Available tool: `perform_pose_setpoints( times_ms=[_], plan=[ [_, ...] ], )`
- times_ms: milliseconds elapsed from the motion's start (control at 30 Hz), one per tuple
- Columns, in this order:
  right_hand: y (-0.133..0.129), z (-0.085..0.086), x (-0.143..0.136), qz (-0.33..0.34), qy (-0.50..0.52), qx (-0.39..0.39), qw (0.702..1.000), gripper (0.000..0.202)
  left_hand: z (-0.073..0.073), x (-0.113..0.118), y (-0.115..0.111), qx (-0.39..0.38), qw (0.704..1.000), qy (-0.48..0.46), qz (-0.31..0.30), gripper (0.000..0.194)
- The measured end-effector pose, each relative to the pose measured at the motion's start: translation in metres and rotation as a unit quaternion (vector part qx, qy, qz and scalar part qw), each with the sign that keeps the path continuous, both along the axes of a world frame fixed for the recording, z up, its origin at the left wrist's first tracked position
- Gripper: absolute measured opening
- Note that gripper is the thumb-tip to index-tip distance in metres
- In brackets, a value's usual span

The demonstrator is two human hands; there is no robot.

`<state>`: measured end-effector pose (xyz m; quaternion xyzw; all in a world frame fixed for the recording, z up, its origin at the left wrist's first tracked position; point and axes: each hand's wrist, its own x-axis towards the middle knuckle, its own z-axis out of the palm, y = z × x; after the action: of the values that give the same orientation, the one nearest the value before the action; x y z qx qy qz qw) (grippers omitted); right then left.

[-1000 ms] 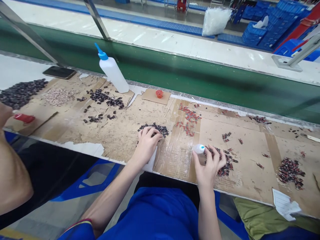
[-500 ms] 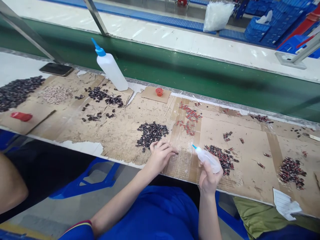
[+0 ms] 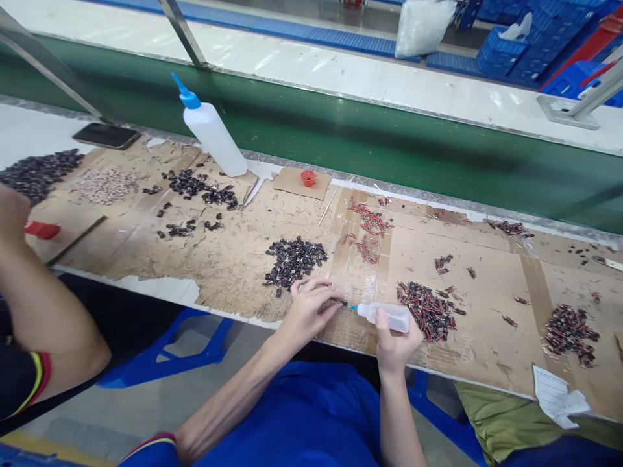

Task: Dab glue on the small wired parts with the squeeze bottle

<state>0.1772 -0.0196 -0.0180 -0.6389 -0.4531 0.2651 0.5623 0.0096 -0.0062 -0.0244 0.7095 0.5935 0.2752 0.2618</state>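
Observation:
My left hand (image 3: 314, 306) pinches a small dark part (image 3: 344, 303) between thumb and fingers, low over the cardboard. In my right hand (image 3: 396, 340) is a small translucent squeeze bottle (image 3: 387, 316), tilted nearly flat. Its blue nozzle points left, with the tip at or very close to the dark part; contact cannot be made out. Just beyond my left hand lies a pile of small black parts (image 3: 296, 259). Black and red parts (image 3: 428, 311) form another heap beside the bottle. Loose red pieces (image 3: 367, 220) are scattered farther back.
A large white bottle with a blue nozzle (image 3: 214, 139) stands at the back left, near a phone (image 3: 106, 135). A red cap (image 3: 308, 178) sits on a cardboard scrap. On the left, a co-worker's arm (image 3: 58, 311) reaches over the table. A green belt (image 3: 370, 146) runs behind.
My right hand has moved left and tipped the squeeze bottle flatter, bringing its nozzle to the part in my left hand. The co-worker's arm has come farther into view.

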Motion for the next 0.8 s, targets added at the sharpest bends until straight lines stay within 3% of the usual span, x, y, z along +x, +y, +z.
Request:
perform_pose_setpoints(
  times_ms=[133, 533, 800],
  plan=[
    [0.001, -0.001, -0.001, 0.004, -0.047, -0.007, 0.999, 0.032, 0.0, 0.002, -0.003, 0.027, 1.0, -0.002, 0.014, 0.009],
    [0.003, -0.008, 0.001, 0.011, -0.126, -0.017, 0.992, 0.035, -0.001, 0.003, -0.001, 0.014, 0.999, -0.009, 0.033, 0.014],
    [0.0, -0.01, 0.001, -0.032, -0.106, -0.011, 0.994, 0.033, 0.0, 0.003, -0.003, 0.009, 1.0, -0.005, 0.028, 0.01]
  ],
)
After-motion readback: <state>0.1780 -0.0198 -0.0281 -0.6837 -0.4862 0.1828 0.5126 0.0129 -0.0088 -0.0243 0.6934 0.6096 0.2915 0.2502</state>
